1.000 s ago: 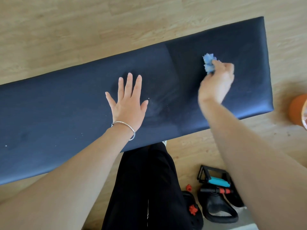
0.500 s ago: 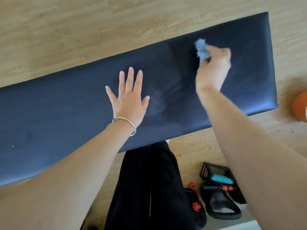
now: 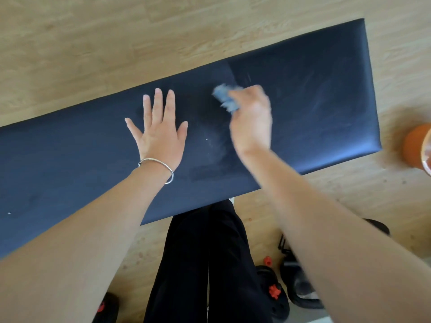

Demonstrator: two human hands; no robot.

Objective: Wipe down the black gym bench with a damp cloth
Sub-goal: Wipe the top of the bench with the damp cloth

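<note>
Head view. Left hand [image 3: 161, 136]: flat, fingers spread, empty, bracing mid-bench [image 3: 326, 94]. Right hand [image 3: 250, 120]: fingers bunched around blue cloth [image 3: 225, 96], blurred mid-swipe near far edge, likely scrubbing pale smears.

- It looked like a home workout spot: pale wood-plank floor [image 3: 93, 43] filled the upper frame.
- A padded black bench [image 3: 303, 94] crossed the middle.
- Black weights [image 3: 300, 287] with red knobs [image 3: 274, 291] sat on the floor at lower right.
</note>
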